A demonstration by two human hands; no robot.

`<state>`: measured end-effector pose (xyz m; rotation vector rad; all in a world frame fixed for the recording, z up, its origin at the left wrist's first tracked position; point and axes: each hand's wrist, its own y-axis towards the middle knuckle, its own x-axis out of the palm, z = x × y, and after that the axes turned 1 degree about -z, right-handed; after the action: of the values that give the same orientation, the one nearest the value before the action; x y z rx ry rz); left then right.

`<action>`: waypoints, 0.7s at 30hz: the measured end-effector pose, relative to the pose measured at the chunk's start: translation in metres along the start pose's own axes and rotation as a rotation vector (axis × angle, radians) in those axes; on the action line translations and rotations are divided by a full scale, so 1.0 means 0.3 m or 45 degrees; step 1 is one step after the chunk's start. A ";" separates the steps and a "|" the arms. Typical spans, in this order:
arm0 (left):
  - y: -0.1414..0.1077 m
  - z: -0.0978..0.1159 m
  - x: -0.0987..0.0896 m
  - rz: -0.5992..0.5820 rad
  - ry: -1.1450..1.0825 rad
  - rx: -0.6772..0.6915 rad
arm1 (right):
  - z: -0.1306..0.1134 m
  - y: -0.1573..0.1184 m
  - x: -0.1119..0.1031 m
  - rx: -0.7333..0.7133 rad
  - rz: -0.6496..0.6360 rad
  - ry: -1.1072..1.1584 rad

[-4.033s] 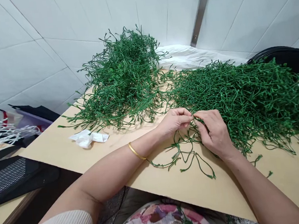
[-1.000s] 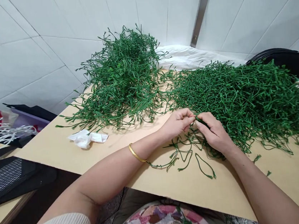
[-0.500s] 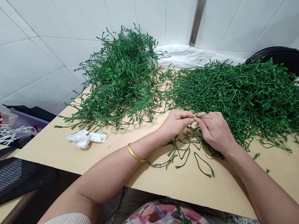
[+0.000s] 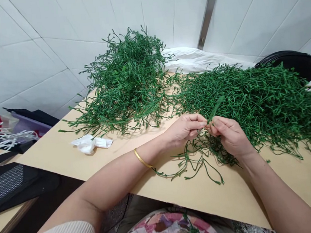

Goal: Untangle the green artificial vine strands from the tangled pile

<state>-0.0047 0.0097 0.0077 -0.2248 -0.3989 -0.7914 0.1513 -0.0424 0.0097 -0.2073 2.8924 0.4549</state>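
Thin green strands with knobbed tips lie in a large heap [image 4: 255, 101] at the right and a second heap [image 4: 128, 74] at the upper left of the table. At the left edge of the right heap, my left hand [image 4: 192, 126] pinches a green strand [image 4: 215, 109] between closed fingertips. My right hand [image 4: 230, 134] grips the same piece close beside it, fingertips almost touching. A blurred green end sticks up above them. Loose strands [image 4: 205, 163] lie on the table below my hands.
The tan table [image 4: 108, 170] meets a white tiled wall. A crumpled white tissue [image 4: 91, 143] lies left of my hands. White plastic sheeting [image 4: 193, 58] and a round black object [image 4: 292, 63] are at the back. White strands [image 4: 3, 137] sit far left.
My right hand has shifted slightly right and down and turned. A green end now shows upright between my hands. My left hand has barely moved.
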 end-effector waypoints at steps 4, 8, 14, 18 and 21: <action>0.015 0.005 -0.015 0.055 -0.152 -0.026 | 0.005 0.013 -0.021 -0.022 0.118 0.314; 0.025 -0.002 -0.020 0.243 0.060 0.036 | 0.038 0.021 -0.033 0.120 0.298 -0.130; 0.018 -0.024 -0.011 0.291 0.267 0.143 | 0.039 0.017 0.007 0.198 0.101 -0.482; 0.010 -0.030 0.001 0.228 0.390 0.129 | 0.034 0.021 0.033 0.136 0.104 -0.364; 0.003 -0.021 0.016 0.221 0.443 0.116 | 0.039 0.025 0.040 0.034 0.103 -0.330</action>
<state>0.0005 0.0051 0.0041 -0.0335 -0.0846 -0.6247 0.1405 -0.0329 -0.0016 -0.0245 2.6575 0.4222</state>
